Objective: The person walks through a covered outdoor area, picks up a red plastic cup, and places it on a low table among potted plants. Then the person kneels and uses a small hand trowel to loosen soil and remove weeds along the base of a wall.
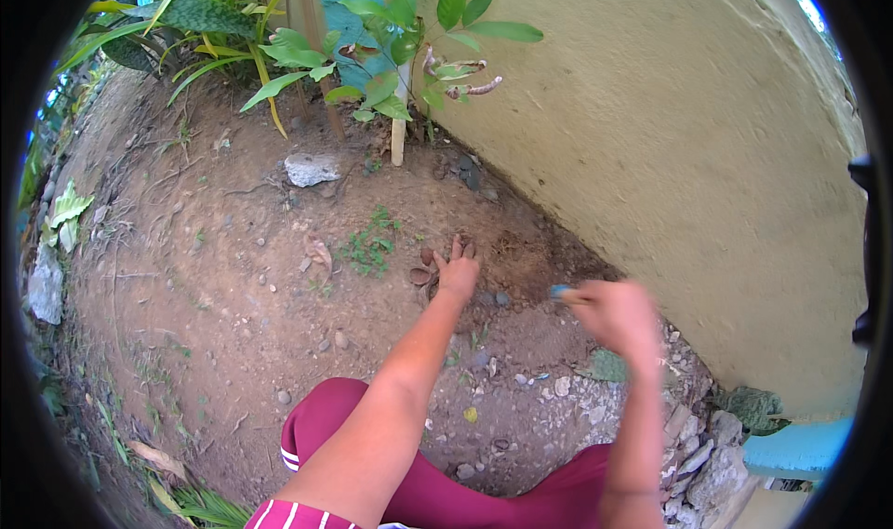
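My left hand [458, 269] reaches down to the soil with its fingers spread. Right beside its fingertips lie two small reddish-brown rounded pieces [421, 276], too small to name. To the right, my right hand [614, 313] is blurred and closed on a short tool [571, 295] with a pale handle and a blue part; its kind cannot be told. Between the hands is a patch of loose, darker soil [520, 260] at the foot of the wall. A small green weed [370, 246] grows to the left of my left hand.
A beige plastered wall [670, 145] runs along the right. Ahead stand a leafy young plant [401, 54] and a pale stake [398, 138]. A whitish stone [311, 169] lies left of them. Broken rubble [718, 473] is piled at the lower right. My knees are below.
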